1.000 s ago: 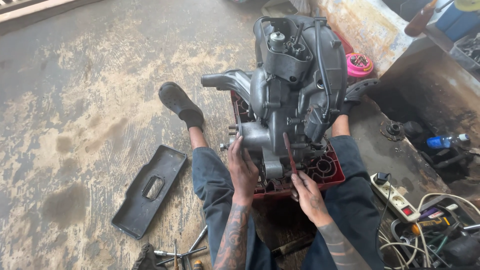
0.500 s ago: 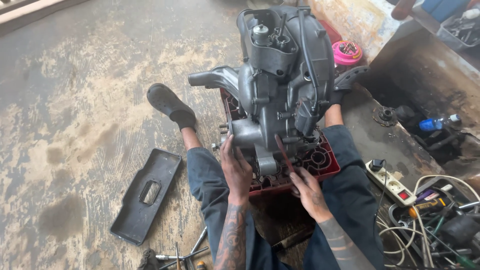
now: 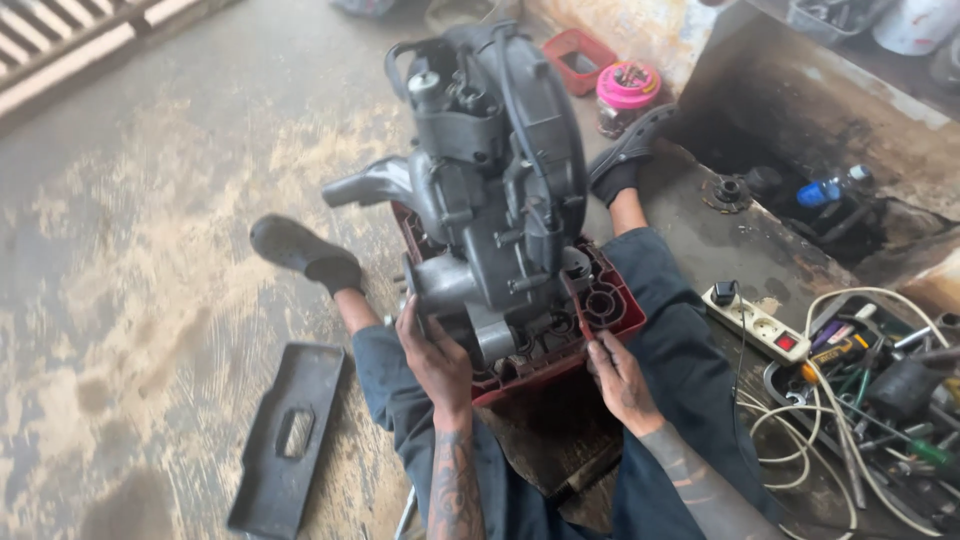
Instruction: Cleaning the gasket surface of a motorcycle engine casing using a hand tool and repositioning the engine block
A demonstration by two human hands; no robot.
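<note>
The grey engine block (image 3: pixel 495 190) stands upright in the red plastic crate (image 3: pixel 610 305) between the person's legs. The left hand (image 3: pixel 435 360) grips its lower casing; the right hand (image 3: pixel 620 380) pinches a thin red-handled tool (image 3: pixel 578 310) at the crate's edge. Brace the block firmly and work the tool squarely to avoid slipping.

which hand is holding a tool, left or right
The right hand: its fingers pinch a thin red-handled tool against the engine. The left hand only grips the casing.
</note>
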